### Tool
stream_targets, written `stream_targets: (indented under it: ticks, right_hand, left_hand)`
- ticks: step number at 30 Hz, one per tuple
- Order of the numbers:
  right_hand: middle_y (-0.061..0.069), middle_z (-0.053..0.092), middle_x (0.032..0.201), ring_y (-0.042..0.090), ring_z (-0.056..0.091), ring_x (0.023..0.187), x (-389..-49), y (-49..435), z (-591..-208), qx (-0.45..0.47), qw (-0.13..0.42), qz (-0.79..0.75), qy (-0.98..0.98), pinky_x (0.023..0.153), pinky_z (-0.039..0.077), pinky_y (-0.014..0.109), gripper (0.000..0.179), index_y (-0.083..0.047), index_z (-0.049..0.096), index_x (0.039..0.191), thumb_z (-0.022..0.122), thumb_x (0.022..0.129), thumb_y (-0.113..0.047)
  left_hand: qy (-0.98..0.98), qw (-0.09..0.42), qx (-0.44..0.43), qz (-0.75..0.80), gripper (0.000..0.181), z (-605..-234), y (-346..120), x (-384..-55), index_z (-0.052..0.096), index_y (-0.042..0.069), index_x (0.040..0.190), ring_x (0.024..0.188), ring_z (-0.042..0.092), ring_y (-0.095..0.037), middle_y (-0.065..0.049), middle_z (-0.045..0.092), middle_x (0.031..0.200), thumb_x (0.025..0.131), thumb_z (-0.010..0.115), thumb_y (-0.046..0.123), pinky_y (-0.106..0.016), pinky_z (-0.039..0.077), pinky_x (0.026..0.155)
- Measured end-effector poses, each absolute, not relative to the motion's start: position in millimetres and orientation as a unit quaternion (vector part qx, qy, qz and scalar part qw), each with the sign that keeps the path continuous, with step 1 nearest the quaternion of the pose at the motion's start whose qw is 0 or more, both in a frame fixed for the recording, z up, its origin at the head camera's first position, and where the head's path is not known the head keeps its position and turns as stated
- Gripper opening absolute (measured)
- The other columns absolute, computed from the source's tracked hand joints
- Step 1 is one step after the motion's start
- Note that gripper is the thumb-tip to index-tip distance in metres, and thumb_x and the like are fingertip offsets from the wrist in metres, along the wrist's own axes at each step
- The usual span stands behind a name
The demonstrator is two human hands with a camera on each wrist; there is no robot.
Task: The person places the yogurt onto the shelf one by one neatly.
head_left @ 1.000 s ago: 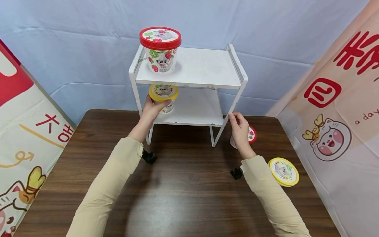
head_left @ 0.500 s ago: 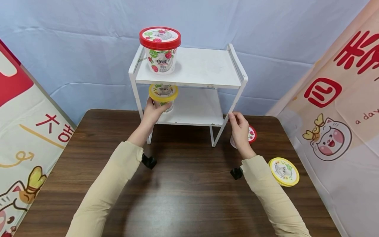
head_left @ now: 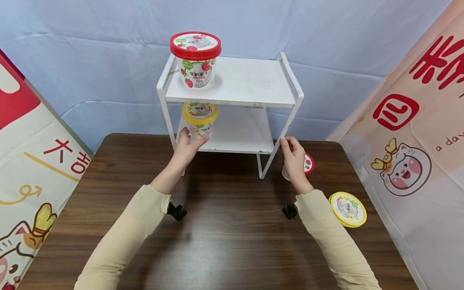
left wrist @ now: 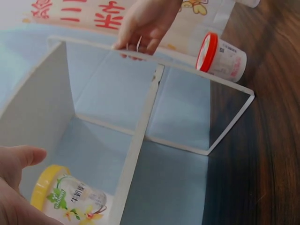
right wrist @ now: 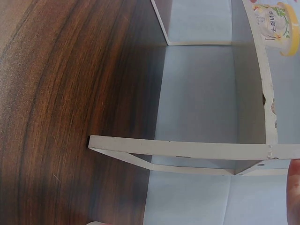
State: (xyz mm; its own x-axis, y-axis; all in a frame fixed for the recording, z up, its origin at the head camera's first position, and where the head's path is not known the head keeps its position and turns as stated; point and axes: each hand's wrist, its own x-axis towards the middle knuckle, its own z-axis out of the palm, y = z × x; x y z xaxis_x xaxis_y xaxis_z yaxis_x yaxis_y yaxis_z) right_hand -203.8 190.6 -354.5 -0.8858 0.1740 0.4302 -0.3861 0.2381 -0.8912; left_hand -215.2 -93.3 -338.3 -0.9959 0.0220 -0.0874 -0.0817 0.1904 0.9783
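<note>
On the lower shelf of a white two-tier rack (head_left: 250, 80), at its left end, stands a paper tub with a yellow lid (head_left: 200, 114). My left hand (head_left: 184, 152) is just in front of this tub, thumb and fingers spread apart. In the left wrist view the thumb points past the yellow lid (left wrist: 46, 185) with a gap between them. My right hand (head_left: 294, 159) grips the rack's right front leg; in the left wrist view its fingers (left wrist: 150, 44) curl over that bar. A larger tub with a red lid (head_left: 197, 70) sits upright on the top shelf, at the left.
Behind my right hand a red-lidded tub (head_left: 309, 164) stands on the brown wooden table (head_left: 224, 225). Another yellow-lidded tub (head_left: 349, 209) is nearer the right edge, beside my right sleeve. A pale blue cloth (head_left: 119, 80) hangs behind the rack, with printed banners (head_left: 398, 121) on both sides.
My left hand has let go of the yellow-lidded tub and drawn slightly back and down from it. The tub stays on the lower shelf. My right hand keeps its place on the rack.
</note>
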Motion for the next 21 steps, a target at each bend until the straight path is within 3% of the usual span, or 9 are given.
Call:
stream_targets:
  ticks: [8, 21]
  right_hand:
    - [0.03, 0.053, 0.084, -0.002, 0.05, 0.071, -204, 190, -354, 0.072, 0.232, 0.608, -0.756, 0.069, 0.042, 0.013, 0.023, 0.019, 0.054, 0.093, 0.048, 0.093, -0.004]
    - [0.027, 0.053, 0.083, -0.002, 0.05, 0.071, -204, 190, -355, 0.074, 0.23, 0.61, -0.754, 0.069, 0.043, 0.014, 0.023, 0.019, 0.054, 0.093, 0.048, 0.093, -0.004]
  left_hand:
    - [0.807, 0.047, 0.002, 0.588, 0.082, -343, -100, -200, 0.005, 0.0, 0.144, 0.137, 0.014, -0.028, -0.018, 0.016, 0.148, 0.089, 0.056, 0.032, -0.04, 0.019, 0.109]
    - [0.863, 0.039, 0.094, 0.495, 0.067, -353, -114, -183, 0.024, -0.002, 0.139, 0.122, 0.04, -0.031, -0.02, 0.045, 0.131, 0.088, 0.059, 0.023, -0.044, 0.034, 0.1]
